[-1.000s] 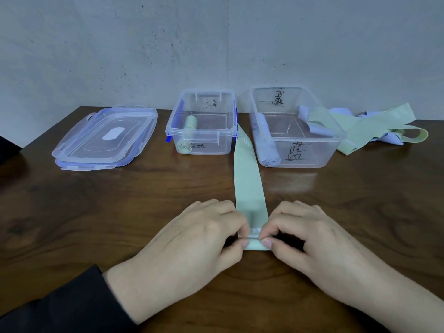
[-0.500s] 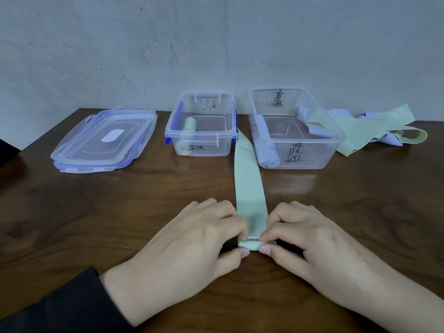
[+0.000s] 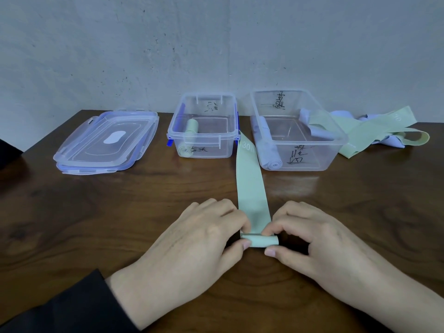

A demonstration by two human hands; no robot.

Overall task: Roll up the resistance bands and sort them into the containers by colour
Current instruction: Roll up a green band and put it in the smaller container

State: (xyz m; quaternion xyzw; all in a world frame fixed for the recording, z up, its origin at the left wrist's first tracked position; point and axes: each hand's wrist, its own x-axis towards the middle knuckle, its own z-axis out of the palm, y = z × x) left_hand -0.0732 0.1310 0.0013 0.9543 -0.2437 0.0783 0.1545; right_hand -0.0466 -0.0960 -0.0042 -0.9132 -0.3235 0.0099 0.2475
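A pale green resistance band (image 3: 249,181) lies flat on the wooden table, running from between the two containers towards me. Its near end is curled into a small roll (image 3: 260,241). My left hand (image 3: 199,239) pinches the roll's left end and my right hand (image 3: 310,239) pinches its right end, thumbs in front and fingers behind. The smaller clear container (image 3: 204,140) holds a rolled green band (image 3: 191,129). The larger clear container (image 3: 336,150) holds rolled lilac bands (image 3: 269,152).
Two stacked clear lids (image 3: 105,140) lie at the back left. A loose heap of green and lilac bands (image 3: 374,131) sits at the back right behind the larger container. A grey wall stands behind the table.
The band's near end went from a flat fold to a small roll under my fingers. Both hands stayed in place.
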